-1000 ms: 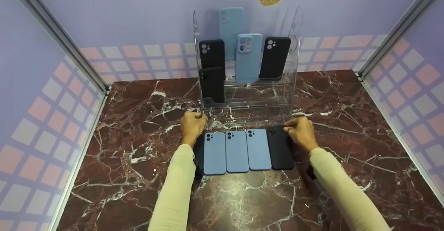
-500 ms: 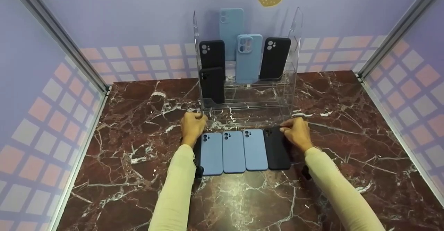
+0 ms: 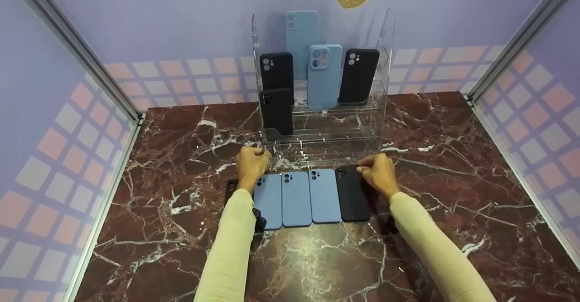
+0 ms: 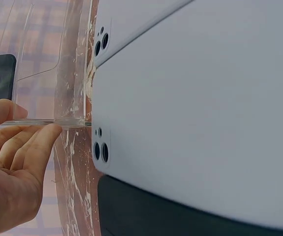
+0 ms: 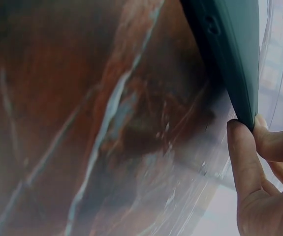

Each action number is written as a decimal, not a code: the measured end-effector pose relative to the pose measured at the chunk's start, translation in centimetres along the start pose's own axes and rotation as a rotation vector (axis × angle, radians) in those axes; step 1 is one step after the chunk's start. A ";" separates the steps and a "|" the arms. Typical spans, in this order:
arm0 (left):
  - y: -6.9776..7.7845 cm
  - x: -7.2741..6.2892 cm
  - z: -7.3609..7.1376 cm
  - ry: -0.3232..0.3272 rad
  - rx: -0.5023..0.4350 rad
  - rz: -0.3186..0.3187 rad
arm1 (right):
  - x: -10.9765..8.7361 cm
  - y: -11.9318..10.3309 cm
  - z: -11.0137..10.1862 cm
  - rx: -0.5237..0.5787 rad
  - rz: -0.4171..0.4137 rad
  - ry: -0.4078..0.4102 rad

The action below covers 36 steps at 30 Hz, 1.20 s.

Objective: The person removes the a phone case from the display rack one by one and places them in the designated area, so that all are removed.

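My right hand (image 3: pixel 379 172) pinches the top right corner of a black phone case (image 3: pixel 353 195), thumb and fingertips on its edge in the right wrist view. This case ends a row on the table, beside three blue phone cases (image 3: pixel 297 198) lying flat with camera holes toward the stand. At the row's left end, a second black phone case (image 3: pixel 231 187) is mostly hidden under my left wrist. My left hand (image 3: pixel 250 166) holds the front left of a clear plastic display stand (image 3: pixel 326 137); in the left wrist view its side panel (image 4: pixel 38 121) runs between thumb and fingers.
Upright in the stand's tiers are a light blue case (image 3: pixel 324 77) in the middle, another light blue case (image 3: pixel 301 34) higher up, and several black cases (image 3: pixel 277 111). A patterned wall (image 3: pixel 158 21) rises behind, with side walls left and right of the marble-look table (image 3: pixel 181 247).
My right hand has moved left, and the whole row of cases has slid left with it. The left-end black case now shows past my left wrist. My left hand has stayed in place.
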<state>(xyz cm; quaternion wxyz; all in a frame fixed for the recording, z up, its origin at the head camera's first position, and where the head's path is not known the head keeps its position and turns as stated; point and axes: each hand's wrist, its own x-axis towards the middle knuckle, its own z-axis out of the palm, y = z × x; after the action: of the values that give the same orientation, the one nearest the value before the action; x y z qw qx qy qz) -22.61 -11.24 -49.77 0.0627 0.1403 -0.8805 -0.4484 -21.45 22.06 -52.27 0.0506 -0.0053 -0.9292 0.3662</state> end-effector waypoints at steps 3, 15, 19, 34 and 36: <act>0.0 0.0 -0.1 0.001 -0.002 -0.001 | 0.0 -0.3 0.3 0.005 -0.008 -0.004; 0.0 0.0 0.0 -0.007 -0.006 0.008 | -0.2 -0.6 0.7 0.005 -0.017 0.012; 0.0 0.0 0.0 -0.010 -0.014 -0.001 | -0.3 -0.6 0.6 -0.009 -0.019 0.015; -0.1 0.0 0.1 0.008 -0.011 0.006 | -0.2 -3.0 -0.3 0.010 -0.083 0.030; -0.1 0.0 0.1 0.007 -0.012 0.004 | -0.1 -4.0 -0.5 0.017 -0.112 0.032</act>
<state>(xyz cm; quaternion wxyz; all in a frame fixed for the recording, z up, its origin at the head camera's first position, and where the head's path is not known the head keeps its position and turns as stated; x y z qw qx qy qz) -22.62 -11.22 -49.86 0.0677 0.1398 -0.8778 -0.4531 -21.24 19.49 -49.24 0.0860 0.0411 -0.9239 0.3706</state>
